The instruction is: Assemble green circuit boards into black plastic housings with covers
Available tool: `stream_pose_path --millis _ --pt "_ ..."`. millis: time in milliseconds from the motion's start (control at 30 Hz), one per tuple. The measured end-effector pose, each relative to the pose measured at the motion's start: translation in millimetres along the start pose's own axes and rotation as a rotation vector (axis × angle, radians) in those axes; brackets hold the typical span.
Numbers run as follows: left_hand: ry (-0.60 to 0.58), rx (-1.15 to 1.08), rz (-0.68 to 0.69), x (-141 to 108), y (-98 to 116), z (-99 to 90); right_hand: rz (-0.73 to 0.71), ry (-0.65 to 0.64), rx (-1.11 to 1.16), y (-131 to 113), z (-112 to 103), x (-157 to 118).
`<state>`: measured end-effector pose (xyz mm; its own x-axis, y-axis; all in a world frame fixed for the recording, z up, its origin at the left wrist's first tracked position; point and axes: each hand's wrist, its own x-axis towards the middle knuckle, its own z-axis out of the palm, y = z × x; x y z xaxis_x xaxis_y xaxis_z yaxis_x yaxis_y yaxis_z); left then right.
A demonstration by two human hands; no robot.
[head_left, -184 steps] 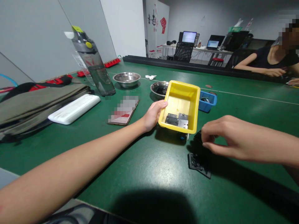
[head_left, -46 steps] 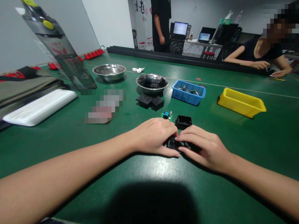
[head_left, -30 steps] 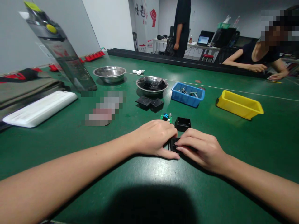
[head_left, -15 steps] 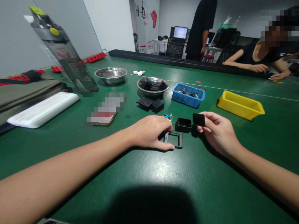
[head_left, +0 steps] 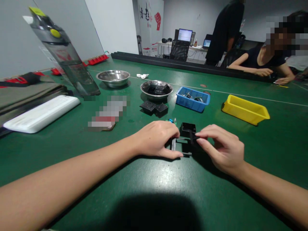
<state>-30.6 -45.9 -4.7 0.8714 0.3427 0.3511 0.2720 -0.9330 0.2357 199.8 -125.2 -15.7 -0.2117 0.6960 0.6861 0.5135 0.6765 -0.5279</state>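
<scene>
Black rectangular frame (head_left: 173, 145), two hands
Left hand (head_left: 158, 138) grips its left side palm-down; right hand (head_left: 223, 147) pinches a flat black plate (head_left: 192, 137) at its right.

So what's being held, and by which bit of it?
The right grip holds a small black plate, tilted, by its right side; the left grip holds a black frame by its left end.

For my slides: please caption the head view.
Left hand grips a black frame; right hand holds a small black piece near it.
</scene>
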Motion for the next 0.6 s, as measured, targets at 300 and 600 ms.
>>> stream_pose_path --millis 300,600 --pt "0.055 0.017 0.097 -0.7 10.4 7.9 -0.096 -0.348 -0.054 -11.0 6.3 -2.8" --pt "0.058 0.059 0.130 -2.1 14.4 6.7 -0.052 -0.356 0.001 -12.3 0.8 -5.7"
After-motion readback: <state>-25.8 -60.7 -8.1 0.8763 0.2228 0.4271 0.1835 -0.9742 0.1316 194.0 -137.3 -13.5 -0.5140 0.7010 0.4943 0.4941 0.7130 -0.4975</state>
